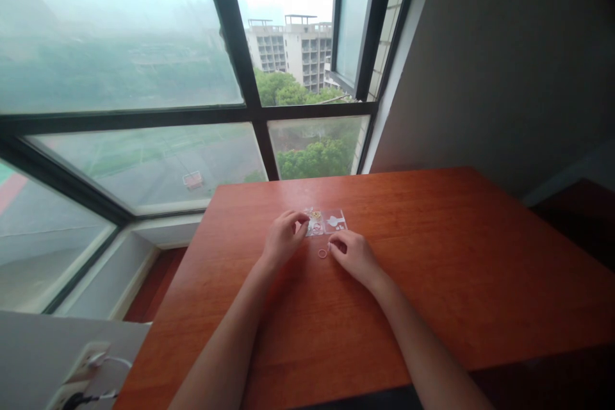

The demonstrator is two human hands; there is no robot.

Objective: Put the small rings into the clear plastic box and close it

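On the reddish wooden table (432,269) lies a small clear plastic bag (327,222) with tiny pieces inside. My left hand (282,238) pinches the bag's left edge. My right hand (354,255) rests just below the bag, its fingertips on a small thin ring (329,246). A second small ring (322,254) lies flat on the table just left of that hand.
A large dark-framed window (240,77) stands beyond the table's far edge, with one pane swung open at the right. A grey wall (504,57) runs along the right side. At the lower left, a white socket strip (81,371) with plugged cables sits on a ledge.
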